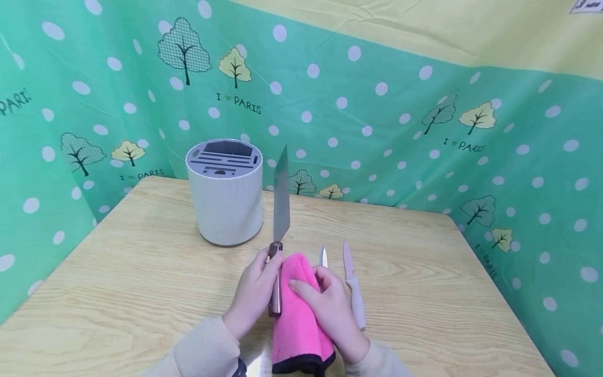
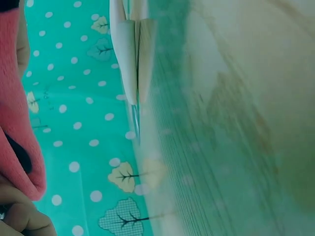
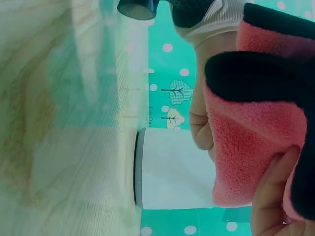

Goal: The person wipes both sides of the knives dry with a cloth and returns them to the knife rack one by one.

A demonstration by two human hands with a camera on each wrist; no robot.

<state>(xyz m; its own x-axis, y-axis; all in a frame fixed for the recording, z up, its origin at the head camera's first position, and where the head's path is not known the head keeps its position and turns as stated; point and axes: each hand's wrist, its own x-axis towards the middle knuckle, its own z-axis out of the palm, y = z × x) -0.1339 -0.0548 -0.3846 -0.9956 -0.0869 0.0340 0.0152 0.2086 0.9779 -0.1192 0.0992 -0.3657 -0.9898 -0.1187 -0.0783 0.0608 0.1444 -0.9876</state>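
Observation:
My left hand [image 1: 256,285] grips the dark wooden handle of a broad-bladed kitchen knife [image 1: 281,196], its blade pointing up and away. Against that handle, a pink cloth with black edging [image 1: 301,324] hangs folded in my right hand [image 1: 332,303], thumb on its front. In the right wrist view the cloth [image 3: 236,147] shows a fluffy face, and the fingers of the right hand [image 3: 275,191] curl at its fold. The left wrist view catches only fingertips of the left hand [image 2: 24,216] below the cloth [image 2: 17,113].
A white round knife block [image 1: 226,204] with a slotted grey top stands at the back left. On the wooden table [image 1: 424,293], right of the cloth, lie a knife with a pale handle [image 1: 356,301] and a small blade [image 1: 324,257], partly hidden by my right hand. A dotted curtain [image 1: 353,120] hangs behind.

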